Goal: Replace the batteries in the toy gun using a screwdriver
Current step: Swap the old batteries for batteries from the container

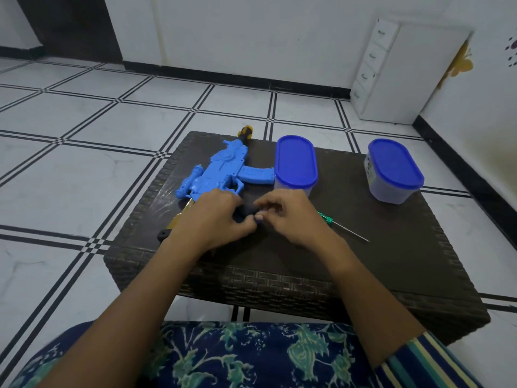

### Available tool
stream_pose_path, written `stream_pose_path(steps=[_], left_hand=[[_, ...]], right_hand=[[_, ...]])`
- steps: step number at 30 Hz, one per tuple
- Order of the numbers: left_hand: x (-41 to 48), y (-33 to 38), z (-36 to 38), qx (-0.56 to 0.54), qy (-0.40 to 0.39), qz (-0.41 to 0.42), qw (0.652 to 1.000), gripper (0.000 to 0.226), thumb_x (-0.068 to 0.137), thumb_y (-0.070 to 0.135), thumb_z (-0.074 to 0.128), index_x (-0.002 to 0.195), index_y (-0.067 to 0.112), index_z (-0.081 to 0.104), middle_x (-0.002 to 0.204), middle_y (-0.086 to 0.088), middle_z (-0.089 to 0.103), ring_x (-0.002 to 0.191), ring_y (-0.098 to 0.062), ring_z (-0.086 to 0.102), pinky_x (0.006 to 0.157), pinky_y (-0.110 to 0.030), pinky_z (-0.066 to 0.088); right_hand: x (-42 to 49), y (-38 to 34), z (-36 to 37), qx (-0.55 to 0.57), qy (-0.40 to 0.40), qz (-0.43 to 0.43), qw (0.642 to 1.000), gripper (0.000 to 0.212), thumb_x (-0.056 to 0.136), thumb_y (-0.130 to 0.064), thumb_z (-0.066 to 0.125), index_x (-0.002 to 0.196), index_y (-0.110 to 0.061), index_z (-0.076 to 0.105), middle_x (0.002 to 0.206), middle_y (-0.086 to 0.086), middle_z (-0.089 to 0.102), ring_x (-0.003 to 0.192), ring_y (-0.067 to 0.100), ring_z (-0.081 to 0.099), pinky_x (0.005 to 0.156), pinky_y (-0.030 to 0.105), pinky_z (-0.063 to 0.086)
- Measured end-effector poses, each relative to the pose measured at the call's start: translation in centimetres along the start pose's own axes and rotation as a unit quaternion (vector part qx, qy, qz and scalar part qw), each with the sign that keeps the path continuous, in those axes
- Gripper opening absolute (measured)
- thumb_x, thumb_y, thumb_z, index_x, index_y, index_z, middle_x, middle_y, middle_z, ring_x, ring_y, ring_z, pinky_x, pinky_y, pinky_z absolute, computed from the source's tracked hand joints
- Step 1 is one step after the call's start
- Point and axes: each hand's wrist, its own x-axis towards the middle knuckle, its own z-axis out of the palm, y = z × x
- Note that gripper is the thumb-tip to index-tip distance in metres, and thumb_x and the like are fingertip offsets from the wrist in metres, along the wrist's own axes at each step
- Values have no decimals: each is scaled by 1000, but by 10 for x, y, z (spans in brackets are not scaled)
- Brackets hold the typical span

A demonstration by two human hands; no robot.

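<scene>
Dark table [391,261] holds our blue gun [221,170]. Our left hand [215,217] and right hand [291,217] pinch something small and dark together. We should press gently; screwdriver [340,226] lies near.

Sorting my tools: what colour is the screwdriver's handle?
Green, translucent-looking; the screwdriver shows in the head view.

Wicker table [405,264], toy gun [223,169], screwdriver [344,228], containers [295,163]

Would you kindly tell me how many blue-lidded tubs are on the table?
2: one tub beside the toy gun, another tub near the table's far right corner.
</scene>
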Motion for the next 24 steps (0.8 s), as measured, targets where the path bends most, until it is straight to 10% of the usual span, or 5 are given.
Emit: stream_pose_path(steps=[9, 13, 16, 18, 24], left_hand=[[-8, 1, -3, -224, 149, -55, 962, 48, 97, 36, 45, 58, 9, 56, 42, 7, 42, 46, -7, 44, 49, -16, 27], [-6, 9, -2, -335, 140, -92, 927, 54, 98, 43, 42, 71, 1, 63, 52, -2, 49, 51, -5, 42, 51, -25, 35], [-7, -1, -1, -204, 39, -15, 978, 46, 92, 57, 38, 93, 20, 66, 86, 7, 65, 84, -6, 58, 80, -36, 47], [-9, -8, -1, -72, -65, 19, 995, 53, 88, 62, 40, 125, 30, 56, 132, 11, 55, 127, -7, 44, 111, -47, 28], [-11, -15, 1, 26, -155, 3, 988, 63, 88, 62, 45, 144, 37, 31, 153, 19, 26, 144, 0, 8, 118, -50, 3]], right_hand=[[2, -16, 8, 95, 62, -46, 992, 55, 78, -19, 80, 128, -14, 60, 113, -3, 66, 105, 6, 61, 75, 18, 53], [-1, -28, 6, 95, 100, -68, 988, 42, 81, -21, 78, 120, -15, 66, 102, -4, 72, 86, 5, 64, 68, 15, 49], [-5, -19, -9, 40, 92, -9, 995, 34, 81, -29, 77, 111, -13, 72, 76, -12, 66, 68, 1, 58, 61, 17, 47], [-9, -7, -22, -37, 72, 53, 995, 40, 79, -34, 78, 114, -15, 72, 76, -14, 65, 71, -1, 57, 66, 15, 45], [-14, 17, -36, -145, 2, 200, 969, 41, 77, -31, 79, 116, -18, 70, 111, 4, 69, 99, 19, 63, 88, 36, 53]])
